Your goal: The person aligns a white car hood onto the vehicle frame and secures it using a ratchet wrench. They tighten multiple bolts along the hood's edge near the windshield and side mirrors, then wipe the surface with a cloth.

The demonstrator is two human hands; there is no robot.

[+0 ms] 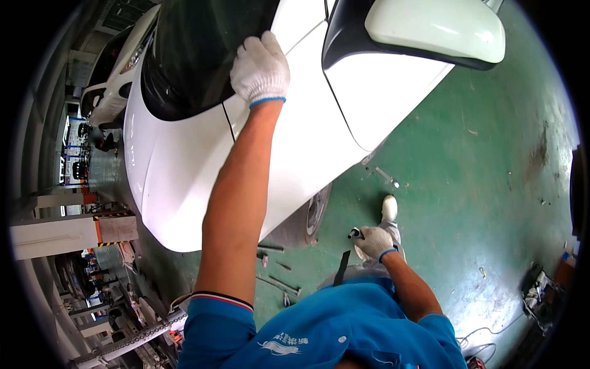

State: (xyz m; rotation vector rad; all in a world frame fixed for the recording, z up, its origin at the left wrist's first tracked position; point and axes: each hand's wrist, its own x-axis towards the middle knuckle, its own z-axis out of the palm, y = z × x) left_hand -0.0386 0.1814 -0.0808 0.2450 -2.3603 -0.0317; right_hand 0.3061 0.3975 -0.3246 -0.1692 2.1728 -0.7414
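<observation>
My left hand (261,69), in a white knit glove with a blue cuff, is up at the pillar beside the dark windshield (203,55) of a white car (295,135). Its fingers are curled in, and whatever they may hold is hidden. Low near my waist, my right hand (373,242), gloved the same way, is closed around a small dark tool (354,233) with a rounded, shiny end. The rest of that tool is covered by the glove. The car's side mirror (436,29) juts out at the upper right.
Below the front wheel (310,215), several metal tools (284,284) lie on the green floor (467,166). A short bar (387,177) lies near my shoe (389,209). Another light-coloured car (117,80) stands behind. Cables and equipment (541,295) are at the right; a lift arm (135,341) is lower left.
</observation>
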